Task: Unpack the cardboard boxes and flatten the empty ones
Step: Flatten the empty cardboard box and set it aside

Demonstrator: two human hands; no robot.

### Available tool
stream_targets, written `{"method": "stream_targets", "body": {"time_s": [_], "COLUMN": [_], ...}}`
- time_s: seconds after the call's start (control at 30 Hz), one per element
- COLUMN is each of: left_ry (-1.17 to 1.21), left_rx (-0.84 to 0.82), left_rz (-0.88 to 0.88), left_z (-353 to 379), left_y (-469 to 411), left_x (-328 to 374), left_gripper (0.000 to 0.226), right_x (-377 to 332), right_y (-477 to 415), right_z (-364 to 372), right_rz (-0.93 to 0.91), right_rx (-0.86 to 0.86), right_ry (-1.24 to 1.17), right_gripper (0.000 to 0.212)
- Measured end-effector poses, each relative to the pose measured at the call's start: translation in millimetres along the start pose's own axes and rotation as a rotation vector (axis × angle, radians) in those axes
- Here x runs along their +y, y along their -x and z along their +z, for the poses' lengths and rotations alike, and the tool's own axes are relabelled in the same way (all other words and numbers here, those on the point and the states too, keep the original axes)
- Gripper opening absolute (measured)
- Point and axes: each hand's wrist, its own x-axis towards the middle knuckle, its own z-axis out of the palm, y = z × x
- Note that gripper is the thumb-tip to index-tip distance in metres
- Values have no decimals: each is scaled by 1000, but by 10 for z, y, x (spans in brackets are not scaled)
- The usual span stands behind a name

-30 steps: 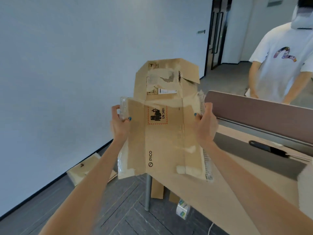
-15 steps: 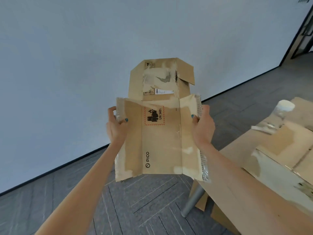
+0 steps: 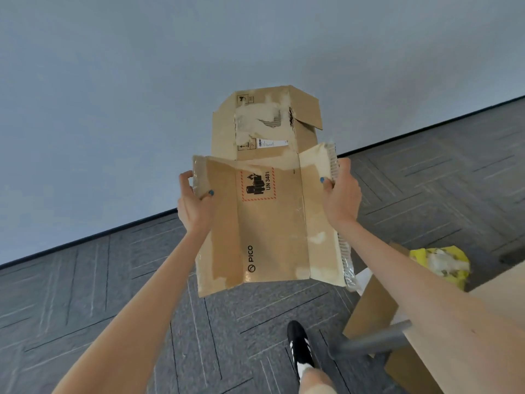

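Flattened PICO cardboard box [image 3: 272, 223] held aloft.
Left hand [image 3: 196, 207] and right hand [image 3: 342, 200]: each grip pinches one side of the box, likely to keep it spread flat.

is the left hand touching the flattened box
Touching: in the head view, the left hand grips the cardboard box's left edge, thumb over its front.

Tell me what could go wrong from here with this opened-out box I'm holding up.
1. The left hand and right hand pinch only the cardboard box at its upper side edges; it could slip or buckle.
2. The loose tape strip along its right edge may stick to the right hand on release.
3. The shoe is close to the table leg, and the box hides some floor: a possible trip.
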Motion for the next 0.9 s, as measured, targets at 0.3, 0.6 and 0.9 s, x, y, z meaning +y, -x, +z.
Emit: {"method": "stream_targets", "body": {"time_s": [0.3,0.6,0.9], "left_ry": [-136,-163,-172], "left_rx": [80,126,176], "left_rz": [-48,-99,-199], "left_z": [1557,2994,3667], "left_y": [-978,-1692,-2288], "left_x": [-1818,-3823,-5146], "left_gripper": [50,50,49], "right_x": [1353,2850,3452], "right_y": [-614,-820,-1040], "right_z": [2302,4614,6088], "right_rz": [50,22,-24], "right_rx": [-249,-291,-333], "right_ry": [-92,-142,-137], "right_gripper": [31,33,33]}}
